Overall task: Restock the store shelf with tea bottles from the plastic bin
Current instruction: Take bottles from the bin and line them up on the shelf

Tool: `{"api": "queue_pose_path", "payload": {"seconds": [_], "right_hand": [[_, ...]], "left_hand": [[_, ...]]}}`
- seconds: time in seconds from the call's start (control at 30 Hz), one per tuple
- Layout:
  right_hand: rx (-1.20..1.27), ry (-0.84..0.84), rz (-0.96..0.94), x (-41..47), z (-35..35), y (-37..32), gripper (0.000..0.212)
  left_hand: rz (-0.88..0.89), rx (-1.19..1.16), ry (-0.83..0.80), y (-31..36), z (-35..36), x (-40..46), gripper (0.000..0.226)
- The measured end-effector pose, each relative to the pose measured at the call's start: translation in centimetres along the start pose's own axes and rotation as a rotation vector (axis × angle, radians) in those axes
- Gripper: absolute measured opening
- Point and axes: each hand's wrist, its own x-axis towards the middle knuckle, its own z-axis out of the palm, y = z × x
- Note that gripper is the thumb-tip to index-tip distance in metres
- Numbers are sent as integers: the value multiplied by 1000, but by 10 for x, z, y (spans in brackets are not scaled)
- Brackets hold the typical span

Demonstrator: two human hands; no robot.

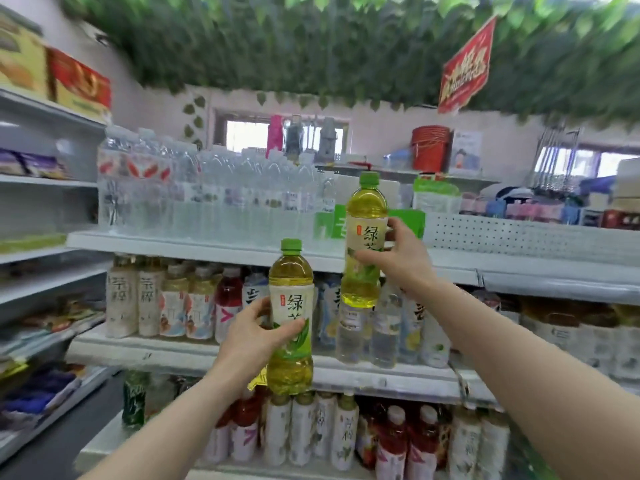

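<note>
Two green tea bottles, both upright, held in front of the store shelf. Left hand: fingers and thumb wrapped round the label of the lower tea bottle, before the middle tier. Right hand: fingers clamped on the upper tea bottle, its base just above the top tier's front edge. Open gap on that tier right of the water bottles. Three tiers visible, stocked.
</note>
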Motion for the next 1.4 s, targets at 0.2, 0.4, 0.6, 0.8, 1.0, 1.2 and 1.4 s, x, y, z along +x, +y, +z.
{"api": "queue_pose_path", "payload": {"seconds": [0.2,0.4,0.6,0.8,1.0,1.2,1.4], "right_hand": [[16,54,-38,101,18,-1,54],[-107,13,-1,164,56,29,39],[-147,-3,46,221,91,57,50],[-235,42,102,248,111,70,63],[-258,75,-119,208,92,48,50],[-59,-471,-189,106,66,11,73],[28,-375,-191,110,51,0,58]], "left_hand": [[67,76,122,16,3,60,63],[78,73,170,18,7,109,55],[85,95,191,18,14,139,40],[109,163,185,22,21,147,47],[109,156,187,18,29,136,48],[127,123,171,20,43,126,51],[212,88,88,44,55,135,51]]}}
